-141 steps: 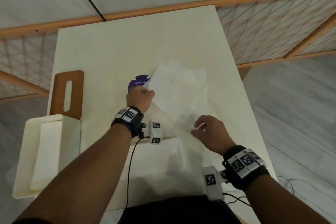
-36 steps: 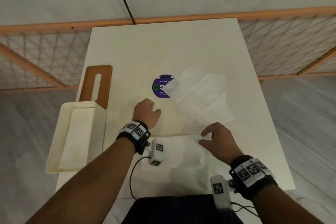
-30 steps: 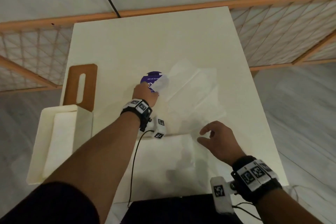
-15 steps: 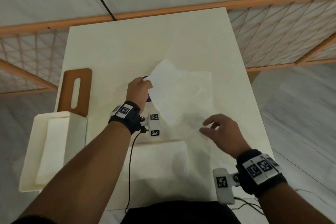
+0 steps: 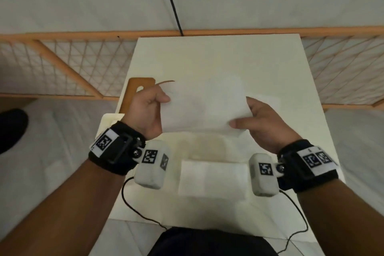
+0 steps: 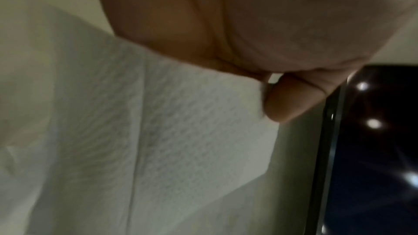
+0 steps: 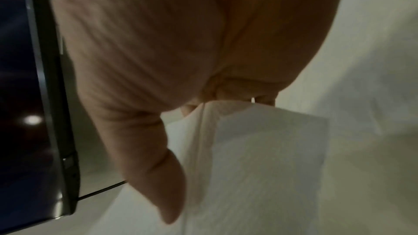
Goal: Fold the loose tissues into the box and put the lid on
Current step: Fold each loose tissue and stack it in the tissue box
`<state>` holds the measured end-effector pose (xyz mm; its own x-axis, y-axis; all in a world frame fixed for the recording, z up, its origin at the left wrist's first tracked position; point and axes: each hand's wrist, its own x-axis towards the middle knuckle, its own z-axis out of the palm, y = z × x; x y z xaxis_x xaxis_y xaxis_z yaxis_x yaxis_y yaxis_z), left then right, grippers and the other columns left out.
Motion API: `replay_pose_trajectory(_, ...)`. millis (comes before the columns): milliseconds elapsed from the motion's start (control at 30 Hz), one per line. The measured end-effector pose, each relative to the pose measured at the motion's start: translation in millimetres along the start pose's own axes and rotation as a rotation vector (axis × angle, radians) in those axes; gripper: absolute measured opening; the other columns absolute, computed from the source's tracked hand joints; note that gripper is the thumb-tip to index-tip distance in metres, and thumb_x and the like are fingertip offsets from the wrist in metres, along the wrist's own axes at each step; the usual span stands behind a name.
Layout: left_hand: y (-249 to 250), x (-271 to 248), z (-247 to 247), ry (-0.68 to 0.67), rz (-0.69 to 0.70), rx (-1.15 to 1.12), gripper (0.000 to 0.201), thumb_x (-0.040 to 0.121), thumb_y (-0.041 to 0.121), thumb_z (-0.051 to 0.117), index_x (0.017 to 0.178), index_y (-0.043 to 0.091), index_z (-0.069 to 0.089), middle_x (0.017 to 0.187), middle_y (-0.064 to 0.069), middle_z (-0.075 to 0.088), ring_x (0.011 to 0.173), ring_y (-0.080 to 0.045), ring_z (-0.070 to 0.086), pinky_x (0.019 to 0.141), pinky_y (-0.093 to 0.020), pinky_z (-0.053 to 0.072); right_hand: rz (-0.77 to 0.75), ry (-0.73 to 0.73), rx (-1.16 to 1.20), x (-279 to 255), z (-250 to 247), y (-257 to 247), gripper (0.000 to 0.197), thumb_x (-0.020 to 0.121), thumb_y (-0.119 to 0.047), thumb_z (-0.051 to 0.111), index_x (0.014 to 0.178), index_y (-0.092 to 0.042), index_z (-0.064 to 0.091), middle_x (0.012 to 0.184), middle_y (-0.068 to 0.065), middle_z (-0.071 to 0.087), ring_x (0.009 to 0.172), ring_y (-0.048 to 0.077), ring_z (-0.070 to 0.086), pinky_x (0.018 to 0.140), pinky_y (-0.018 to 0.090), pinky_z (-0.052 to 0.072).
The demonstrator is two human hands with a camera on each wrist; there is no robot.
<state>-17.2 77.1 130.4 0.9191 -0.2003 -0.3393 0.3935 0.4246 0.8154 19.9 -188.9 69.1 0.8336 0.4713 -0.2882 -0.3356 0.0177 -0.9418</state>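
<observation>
You held one tissue [image 5: 204,108] lifted off the surface [image 5: 218,58], at the centre of the head view, stretched between both hands. Your left hand [image 5: 146,112] had a closed grip on its left edge, thumb pinching the sheet against curled fingers; the left wrist view showed the thumb tip [image 6: 285,103] on the embossed sheet. Your right hand [image 5: 264,124] pinched the right edge, thumb [image 7: 158,176] on the near face, fingers behind. The sheet looked doubled along its lower edge; blur prevented a layer count.

A folded tissue [image 5: 212,178] lay flat on the surface at lower centre, between your wrists. The brown lid [image 5: 129,97] with its slot lay at centre left, partly behind your left hand. Only a pale corner of the box [image 5: 110,119] showed just below the lid, behind your left wrist.
</observation>
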Motion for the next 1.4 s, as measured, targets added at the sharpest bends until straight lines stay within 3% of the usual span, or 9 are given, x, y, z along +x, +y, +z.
replay_pose_trajectory(200, -18, -34, -47, 0.097, -0.009, 0.129, 0.040, 0.087, 0.025, 0.069, 0.126, 0.018, 0.061, 0.134, -0.009, 0.063, 0.123, -0.030, 0.060, 0.086, -0.045, 0.056, -0.039, 0.088, 0.112, -9, 40, -11, 0.034, 0.080, 0.004, 0.071, 0.114, 0.004, 0.068, 0.111, 0.019, 0.073, 0.104, 0.037, 0.071, 0.088, 0.046, 0.056)
replay_pose_trajectory(433, -48, -52, -64, 0.210, 0.101, 0.489, 0.026, 0.089, 0.015, 0.070, 0.115, 0.015, 0.072, 0.116, -0.006, 0.073, 0.111, -0.026, 0.068, 0.099, -0.054, 0.051, 0.034, 0.043, -0.029, -22, 50, -7, 0.032, 0.086, 0.007, 0.067, 0.115, -0.006, 0.071, 0.113, 0.017, 0.073, 0.105, 0.037, 0.070, 0.094, 0.052, 0.054)
replay_pose_trajectory(633, -49, -58, -57, 0.283, 0.165, 0.441, 0.023, 0.081, 0.021, 0.067, 0.100, 0.017, 0.078, 0.107, -0.010, 0.075, 0.104, -0.030, 0.070, 0.095, -0.052, 0.053, 0.020, 0.092, -0.056, -33, 42, 2, 0.030, 0.089, 0.010, 0.063, 0.110, -0.008, 0.074, 0.111, 0.018, 0.073, 0.106, 0.044, 0.068, 0.087, 0.054, 0.056)
replay_pose_trajectory(800, -49, -57, -50, 0.252, 0.269, 0.435, 0.026, 0.081, 0.017, 0.061, 0.093, 0.030, 0.081, 0.103, -0.005, 0.076, 0.100, -0.023, 0.071, 0.086, -0.038, 0.057, -0.027, 0.130, -0.025, -35, 41, 3, 0.027, 0.088, 0.013, 0.060, 0.100, -0.006, 0.077, 0.111, 0.026, 0.071, 0.107, 0.049, 0.065, 0.097, 0.065, 0.049)
replay_pose_trajectory(933, -51, -54, -48, 0.256, 0.281, 0.312, 0.028, 0.078, 0.011, 0.060, 0.089, 0.025, 0.081, 0.098, -0.004, 0.077, 0.095, -0.022, 0.071, 0.083, -0.038, 0.057, -0.136, 0.178, 0.060, -34, 43, -2, 0.031, 0.087, 0.017, 0.057, 0.092, -0.004, 0.079, 0.106, 0.029, 0.071, 0.106, 0.048, 0.066, 0.095, 0.059, 0.051)
replay_pose_trajectory(1100, -54, -57, -51, 0.196, 0.226, 0.027, 0.029, 0.073, 0.002, 0.058, 0.087, 0.012, 0.081, 0.094, -0.010, 0.076, 0.090, -0.025, 0.072, 0.074, -0.032, 0.058, -0.235, 0.093, 0.136, -40, 43, -10, 0.027, 0.076, 0.003, 0.062, 0.082, -0.014, 0.083, 0.096, 0.009, 0.078, 0.093, 0.022, 0.074, 0.076, 0.030, 0.058)
replay_pose_trajectory(1200, -51, -61, -52, 0.140, 0.128, -0.108, 0.028, 0.069, 0.025, 0.067, 0.086, 0.007, 0.080, 0.097, -0.013, 0.075, 0.094, -0.028, 0.070, 0.080, -0.035, 0.058, -0.160, 0.028, 0.174, -39, 28, -4, 0.026, 0.074, 0.006, 0.060, 0.087, -0.004, 0.081, 0.110, 0.018, 0.074, 0.108, 0.032, 0.068, 0.093, 0.043, 0.053)
replay_pose_trajectory(1300, -52, -57, -56, 0.309, 0.081, 0.146, 0.043, 0.096, 0.032, 0.052, 0.071, 0.008, 0.078, 0.091, -0.013, 0.071, 0.090, -0.028, 0.064, 0.081, -0.038, 0.051, -0.067, 0.014, 0.182, -35, 19, 3, 0.028, 0.079, -0.019, 0.061, 0.080, 0.004, 0.078, 0.123, 0.023, 0.067, 0.111, 0.032, 0.054, 0.090, 0.044, 0.035)
replay_pose_trajectory(1400, -56, -55, -53, 0.334, 0.179, 0.431, 0.020, 0.091, 0.008, 0.067, 0.079, 0.018, 0.080, 0.081, -0.008, 0.071, 0.082, -0.027, 0.064, 0.079, -0.039, 0.052, -0.006, 0.086, 0.101, -32, 22, 8, 0.039, 0.078, -0.040, 0.072, 0.075, -0.001, 0.079, 0.110, 0.016, 0.073, 0.100, 0.030, 0.060, 0.089, 0.039, 0.044)
